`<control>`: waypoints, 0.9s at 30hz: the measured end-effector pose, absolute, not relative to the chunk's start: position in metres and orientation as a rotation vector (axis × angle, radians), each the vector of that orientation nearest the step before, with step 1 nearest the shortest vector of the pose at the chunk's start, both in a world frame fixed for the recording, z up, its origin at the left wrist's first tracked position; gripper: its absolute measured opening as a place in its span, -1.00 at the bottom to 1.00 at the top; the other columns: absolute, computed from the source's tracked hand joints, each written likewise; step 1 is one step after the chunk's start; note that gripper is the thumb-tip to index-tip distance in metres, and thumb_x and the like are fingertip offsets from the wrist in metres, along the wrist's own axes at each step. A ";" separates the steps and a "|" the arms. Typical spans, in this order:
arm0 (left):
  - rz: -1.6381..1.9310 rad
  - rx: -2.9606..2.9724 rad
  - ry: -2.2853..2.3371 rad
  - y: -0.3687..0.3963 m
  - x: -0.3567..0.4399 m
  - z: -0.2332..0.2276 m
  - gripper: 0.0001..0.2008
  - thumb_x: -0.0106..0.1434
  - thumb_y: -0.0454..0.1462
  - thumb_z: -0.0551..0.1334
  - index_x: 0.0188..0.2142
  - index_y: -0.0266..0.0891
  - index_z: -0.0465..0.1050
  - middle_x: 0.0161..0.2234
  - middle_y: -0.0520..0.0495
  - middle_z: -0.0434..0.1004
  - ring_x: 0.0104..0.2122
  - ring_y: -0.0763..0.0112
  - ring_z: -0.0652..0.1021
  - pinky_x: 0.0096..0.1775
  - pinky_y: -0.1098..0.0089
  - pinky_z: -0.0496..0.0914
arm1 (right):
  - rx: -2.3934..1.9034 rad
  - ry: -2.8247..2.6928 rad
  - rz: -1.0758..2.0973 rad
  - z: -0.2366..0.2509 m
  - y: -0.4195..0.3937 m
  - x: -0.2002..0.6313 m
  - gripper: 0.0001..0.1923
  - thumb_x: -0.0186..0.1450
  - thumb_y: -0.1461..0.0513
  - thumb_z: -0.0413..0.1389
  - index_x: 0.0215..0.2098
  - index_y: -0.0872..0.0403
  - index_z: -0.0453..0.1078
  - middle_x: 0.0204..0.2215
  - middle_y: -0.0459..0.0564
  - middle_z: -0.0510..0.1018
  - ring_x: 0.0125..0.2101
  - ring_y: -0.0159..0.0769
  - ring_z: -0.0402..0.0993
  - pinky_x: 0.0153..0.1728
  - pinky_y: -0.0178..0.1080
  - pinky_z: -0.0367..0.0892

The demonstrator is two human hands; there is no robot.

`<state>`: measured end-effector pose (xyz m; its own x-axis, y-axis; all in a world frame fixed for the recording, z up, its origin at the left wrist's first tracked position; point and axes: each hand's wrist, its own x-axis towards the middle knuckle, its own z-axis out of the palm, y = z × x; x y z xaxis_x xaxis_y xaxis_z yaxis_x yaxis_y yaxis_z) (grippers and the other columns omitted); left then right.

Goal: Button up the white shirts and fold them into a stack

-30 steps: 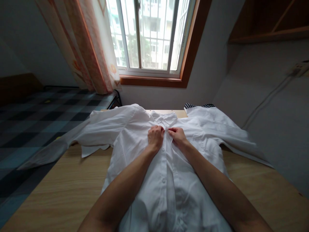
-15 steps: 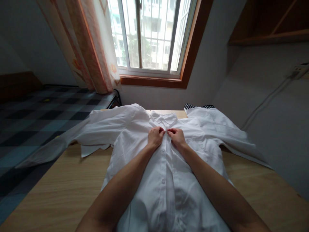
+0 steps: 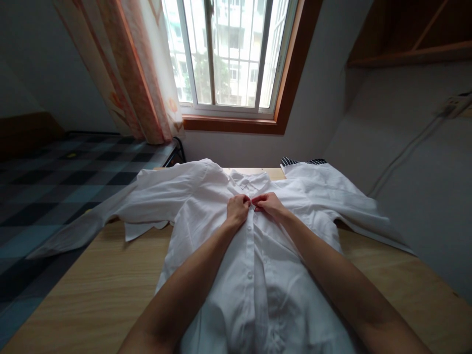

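A white button-up shirt (image 3: 206,236) lies face up on a light wooden table (image 3: 92,290), collar toward the window, sleeves spread to both sides. My left hand (image 3: 238,210) pinches the left edge of the shirt's front placket just below the collar (image 3: 250,181). My right hand (image 3: 268,204) pinches the right edge at the same spot, fingertips meeting those of the left. Several buttons run down the closed placket toward me.
A bed with a dark checked cover (image 3: 44,187) stands to the left of the table. A striped cloth (image 3: 302,161) shows behind the shirt's right shoulder. A window (image 3: 228,54) with a patterned curtain (image 3: 136,69) is ahead; a wall with a cable (image 3: 405,152) runs along the right.
My hands have crept slightly up the placket toward the collar and drawn closer together. The shirt has stayed in place.
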<state>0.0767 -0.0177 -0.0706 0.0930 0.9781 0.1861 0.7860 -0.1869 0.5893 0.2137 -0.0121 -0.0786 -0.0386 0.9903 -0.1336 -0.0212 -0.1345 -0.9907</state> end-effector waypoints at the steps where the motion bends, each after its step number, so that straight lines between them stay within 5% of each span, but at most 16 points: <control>1: 0.792 2.045 1.736 -0.017 0.077 -0.071 -0.81 0.24 -0.33 0.17 -0.31 -0.21 0.60 -0.28 -0.10 0.63 -0.25 0.32 0.55 -0.15 0.41 0.33 | -1.264 -1.142 1.362 -0.078 -0.012 0.214 -0.84 -0.07 0.44 0.11 -0.57 0.16 0.51 -0.61 -0.10 0.54 -0.59 -0.46 0.41 -0.52 -0.43 0.40; 13: 0.953 1.963 1.668 -0.024 0.080 -0.068 -0.83 0.23 -0.39 0.16 -0.32 -0.23 0.55 -0.33 -0.08 0.62 -0.29 0.34 0.57 -0.17 0.41 0.35 | -1.294 -1.089 1.244 -0.086 -0.015 0.206 -0.89 -0.09 0.37 0.20 -0.53 0.16 0.49 -0.66 -0.12 0.51 -0.63 -0.44 0.40 -0.55 -0.39 0.38; 21: 0.961 1.814 1.747 -0.024 0.083 -0.059 -0.91 0.18 -0.33 0.23 -0.31 -0.26 0.50 -0.37 -0.11 0.61 -0.32 0.30 0.57 -0.22 0.39 0.36 | -1.491 -1.397 0.580 -0.093 -0.025 0.197 -0.89 0.03 0.20 0.17 -0.50 0.08 0.49 -0.53 -0.05 0.60 -0.44 -0.24 0.53 -0.33 -0.28 0.37; 27: 1.017 1.780 1.724 -0.020 0.080 -0.063 -0.96 0.09 -0.33 0.28 -0.41 -0.25 0.49 -0.39 -0.09 0.60 -0.35 0.33 0.56 -0.26 0.42 0.36 | -1.429 -1.361 0.500 -0.091 -0.032 0.194 -0.76 0.03 0.26 0.18 -0.31 0.04 0.31 -0.52 -0.12 0.56 -0.47 -0.26 0.52 -0.35 -0.28 0.36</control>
<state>0.0797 -0.0199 -0.0627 -0.0582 0.9800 0.1905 0.6411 -0.1096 0.7596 0.1938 -0.0321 -0.0906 0.2651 0.8992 0.3481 0.4605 0.1991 -0.8650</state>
